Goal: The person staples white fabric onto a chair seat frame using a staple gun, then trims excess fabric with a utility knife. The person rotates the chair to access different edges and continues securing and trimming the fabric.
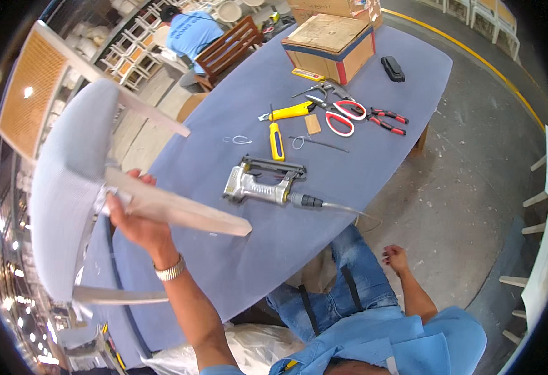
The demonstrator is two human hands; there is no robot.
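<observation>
On the left, a chair with a grey ribbed fabric seat (74, 169), pale wooden legs and a woven cane back (39, 87) is tipped on its side over the table. My left hand (139, 219) is wrapped round a chair leg (180, 206) where it meets the seat. My right hand (396, 257) hangs low by my side, away from the table, with its fingers loosely bent and nothing visible in them. A silver pneumatic staple gun (258, 184) lies on the table, its air hose trailing off the near edge.
The table (324, 169) has a grey-blue cover. On it are a yellow screwdriver (276, 142), a yellow cutter (289, 111), scissors (339, 122), pliers (386, 122), a cardboard box (333, 50) and a black case (393, 69). Behind it, a person in blue (193, 37) sits on a wooden bench.
</observation>
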